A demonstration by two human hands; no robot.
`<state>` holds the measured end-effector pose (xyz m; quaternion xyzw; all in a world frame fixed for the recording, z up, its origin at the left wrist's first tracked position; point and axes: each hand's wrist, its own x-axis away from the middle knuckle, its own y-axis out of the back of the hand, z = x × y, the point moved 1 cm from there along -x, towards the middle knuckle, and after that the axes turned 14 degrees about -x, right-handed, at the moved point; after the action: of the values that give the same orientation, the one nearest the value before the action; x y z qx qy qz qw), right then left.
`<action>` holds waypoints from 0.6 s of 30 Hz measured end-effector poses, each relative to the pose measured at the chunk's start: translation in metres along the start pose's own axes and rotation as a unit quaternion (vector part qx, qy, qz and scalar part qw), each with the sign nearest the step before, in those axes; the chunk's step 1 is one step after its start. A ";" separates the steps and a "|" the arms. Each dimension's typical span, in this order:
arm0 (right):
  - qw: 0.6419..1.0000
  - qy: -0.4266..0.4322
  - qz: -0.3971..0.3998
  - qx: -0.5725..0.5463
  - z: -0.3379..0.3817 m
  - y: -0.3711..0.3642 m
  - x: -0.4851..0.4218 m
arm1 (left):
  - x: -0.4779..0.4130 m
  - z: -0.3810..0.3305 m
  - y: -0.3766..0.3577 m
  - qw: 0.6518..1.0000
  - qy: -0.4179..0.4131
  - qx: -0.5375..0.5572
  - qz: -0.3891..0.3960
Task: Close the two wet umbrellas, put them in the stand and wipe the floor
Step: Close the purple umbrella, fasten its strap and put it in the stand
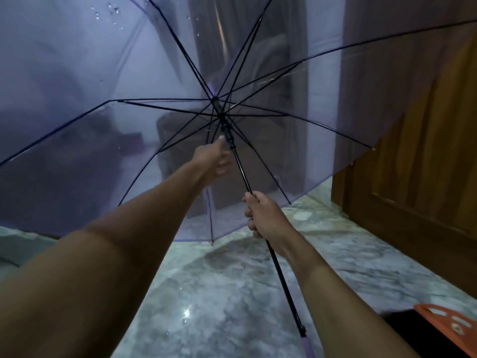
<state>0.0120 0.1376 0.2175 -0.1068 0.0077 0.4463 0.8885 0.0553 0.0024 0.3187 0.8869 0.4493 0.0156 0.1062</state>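
Umbrella (218, 109), clear violet, canopy fully open and beaded with droplets, hung tilted over the wet marble floor (219, 293); the right hand (260, 215) was clamped round its shaft. The left hand (216, 161) lay beside the slider (228, 136) with its thumb touching it, though whether it gripped could not be told. A wooden door (426, 164) stood at right.

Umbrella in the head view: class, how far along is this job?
Done: nothing visibly; the umbrella is fully open. In hand: the right hand grips its shaft while the left hand reaches toward the runner. Left: closing it, stowing both umbrellas in a stand not in view, wiping the wet floor.
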 end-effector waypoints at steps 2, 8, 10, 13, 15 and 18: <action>1.000 0.006 0.008 -0.001 0.002 -0.005 0.005 | -0.007 -0.010 -0.002 0.999 0.000 0.031 -0.007; 0.999 0.018 -0.021 -0.030 0.009 -0.012 0.003 | -0.018 -0.015 0.005 0.996 0.037 0.080 0.014; 0.999 0.017 -0.028 -0.040 0.010 -0.011 0.002 | -0.018 -0.014 0.007 0.995 0.037 0.087 0.037; 0.999 0.012 -0.021 -0.037 0.009 -0.010 0.001 | -0.020 -0.013 0.008 0.995 0.035 0.073 0.052; 0.998 -0.003 -0.003 -0.060 0.008 -0.009 -0.001 | -0.020 -0.013 0.007 0.996 0.032 0.065 0.047; 0.991 -0.038 0.039 -0.121 0.004 -0.002 0.004 | -0.021 -0.012 0.006 0.997 0.021 0.064 0.026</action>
<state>0.0156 0.1403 0.2209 -0.1956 -0.0759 0.4822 0.8506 0.0461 -0.0156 0.3330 0.9028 0.4282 0.0086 0.0396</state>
